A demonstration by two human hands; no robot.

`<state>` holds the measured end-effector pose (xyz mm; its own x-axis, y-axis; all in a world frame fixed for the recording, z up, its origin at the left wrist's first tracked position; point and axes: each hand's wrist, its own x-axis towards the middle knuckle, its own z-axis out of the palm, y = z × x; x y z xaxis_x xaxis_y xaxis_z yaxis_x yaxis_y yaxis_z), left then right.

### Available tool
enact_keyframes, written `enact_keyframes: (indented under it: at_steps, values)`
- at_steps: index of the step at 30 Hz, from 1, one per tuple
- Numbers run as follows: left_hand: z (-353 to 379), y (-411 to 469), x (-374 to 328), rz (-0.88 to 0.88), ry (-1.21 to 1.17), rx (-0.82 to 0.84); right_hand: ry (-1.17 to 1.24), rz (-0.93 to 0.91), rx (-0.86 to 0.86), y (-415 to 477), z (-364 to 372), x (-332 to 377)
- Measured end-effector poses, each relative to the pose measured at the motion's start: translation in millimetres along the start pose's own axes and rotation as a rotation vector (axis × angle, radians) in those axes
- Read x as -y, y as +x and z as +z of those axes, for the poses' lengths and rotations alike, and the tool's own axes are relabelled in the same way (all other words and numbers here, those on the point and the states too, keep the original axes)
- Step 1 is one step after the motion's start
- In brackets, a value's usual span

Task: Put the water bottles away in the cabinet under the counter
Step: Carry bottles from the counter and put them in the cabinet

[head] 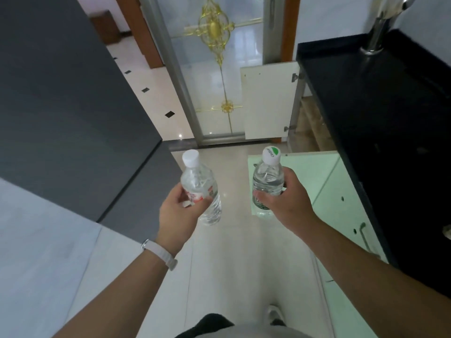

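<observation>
Aloft, hands (179,211) around bottles (201,189)

left bottle (201,189): clear, white cap, red and white label
right bottle (268,178): clear, white cap with green patch, dark green label
table (380,113): black
cabinet doors (268,103): white, pale green tint nearer
floor (151,93): cream tiles, small black diamonds
glass door (214,57): frosted, gold ornament
wristband (159,252): white
</observation>
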<state>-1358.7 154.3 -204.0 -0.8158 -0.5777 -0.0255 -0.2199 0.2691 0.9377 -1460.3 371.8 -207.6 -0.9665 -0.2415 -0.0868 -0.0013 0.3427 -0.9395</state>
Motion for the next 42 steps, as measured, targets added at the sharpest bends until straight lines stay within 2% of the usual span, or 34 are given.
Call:
enact_keyframes:
  at_steps: [9,18,24,34,42]
  values:
    - [-27.1,107.7,31.0,-0.036,-0.069,-0.057,-0.066,-0.003,0.061,98.3,72.0,25.7]
    - [-84.2,282.0,68.2,-0.065,-0.123,0.042,-0.111,0.125,-0.026,214.5,187.0,78.7]
    - [-116.3,381.2,68.8,-0.041,-0.182,0.108,-0.091,0.113,-0.074,270.4,236.9,120.2]
    - [-111.8,462.8,76.5,-0.064,-0.232,0.205,-0.062,0.135,-0.083,330.5,269.0,131.3]
    - [-73.0,541.9,67.6,-0.069,-0.212,0.275,-0.052,0.191,-0.098,415.2,263.6,110.6]
